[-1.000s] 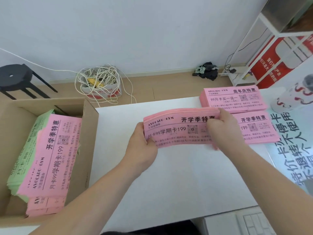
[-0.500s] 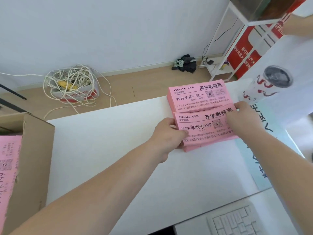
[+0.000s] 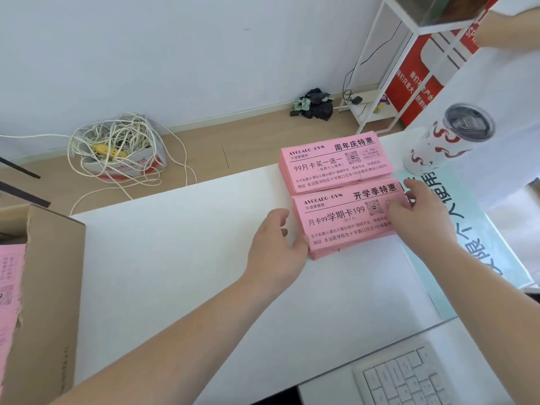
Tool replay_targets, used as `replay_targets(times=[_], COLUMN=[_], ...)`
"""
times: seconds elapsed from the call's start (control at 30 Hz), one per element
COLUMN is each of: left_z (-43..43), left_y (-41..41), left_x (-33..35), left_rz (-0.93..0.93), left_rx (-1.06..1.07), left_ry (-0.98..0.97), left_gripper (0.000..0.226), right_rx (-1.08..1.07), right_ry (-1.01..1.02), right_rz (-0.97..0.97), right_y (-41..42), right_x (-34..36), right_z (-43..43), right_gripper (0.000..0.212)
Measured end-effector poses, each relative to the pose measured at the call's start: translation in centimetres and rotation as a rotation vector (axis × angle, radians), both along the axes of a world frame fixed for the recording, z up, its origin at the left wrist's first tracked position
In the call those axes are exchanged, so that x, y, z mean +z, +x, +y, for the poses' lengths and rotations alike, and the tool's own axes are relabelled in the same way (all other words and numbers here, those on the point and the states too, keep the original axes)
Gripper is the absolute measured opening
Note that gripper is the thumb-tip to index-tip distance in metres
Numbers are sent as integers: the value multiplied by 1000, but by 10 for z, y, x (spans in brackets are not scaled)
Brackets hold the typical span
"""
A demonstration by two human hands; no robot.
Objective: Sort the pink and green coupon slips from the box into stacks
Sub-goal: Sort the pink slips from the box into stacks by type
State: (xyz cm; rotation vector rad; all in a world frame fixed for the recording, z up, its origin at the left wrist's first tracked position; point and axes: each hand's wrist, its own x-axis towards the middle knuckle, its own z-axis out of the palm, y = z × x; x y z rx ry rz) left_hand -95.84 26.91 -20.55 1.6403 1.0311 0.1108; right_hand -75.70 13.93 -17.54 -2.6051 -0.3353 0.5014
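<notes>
Squaring up a pink coupon stack headed with the term-start offer, far right on the white table. Laid lengthwise left to right, just near of a second pink stack with a different headline, long edges touching or almost so. Kept separate by print and not only by colour, to judge from the two headlines. Set parallel, probably to keep both titles readable at a glance and leave the table's left and middle for further stacks.

At the left short edge, left hand: fingers loosely curled around nothing, thumb tip against the near left corner, likely as a stop against sideways slip. On the right end, right hand: fingers nearly straight, resting on the top slip and over the right edge, pressing rather than gripping. Impossible to tell whether anything reaches underneath.

Near left, cardboard box with more pink slips inside; no green in view. Sorting judged well short of finished.

Lidded tumbler far right, close to both stacks, on a teal printed sheet. Worth lifting both hands straight up, to avoid fanning the loose top slips or nudging the stack toward the tumbler.
</notes>
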Motion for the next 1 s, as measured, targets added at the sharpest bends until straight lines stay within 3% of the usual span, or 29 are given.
replay_targets(times=[0.13,0.4,0.43,0.5,0.6,0.7,0.8,0.9,1.0], left_z=[-23,-34,-31,-26,-25,-26,-24,-24,-21], left_y=[3,9,8,6,9,16,20,18,11], left_x=[2,-1,-2,-5,-12,-18,-21,-21,-12], left_rz=[-95,-98,-105,-83,93,188,242,264,159], left_rx=[-114,-117,-116,-160,-338,-391,-421,-431,-376], left_ry=[48,99,127,180,290,441,516,505,462], left_gripper=[54,78,78,87,103,87,70,66,73], right_rx=[15,6,30,125,285,381,358,341,334], right_ry=[61,185,209,192,-54,-229,-210,-155,-224], right_rz=[69,148,192,262,284,173,113,109,126], right_y=[3,5,6,9,11,7,8,6,0], right_x=[-4,-3,-2,-1,-1,1,-2,-5,1], right_z=[0,1,-2,-10,-15,-10,-7,-10,-9], right_gripper=[51,51,60,97,138,136,124,123,137])
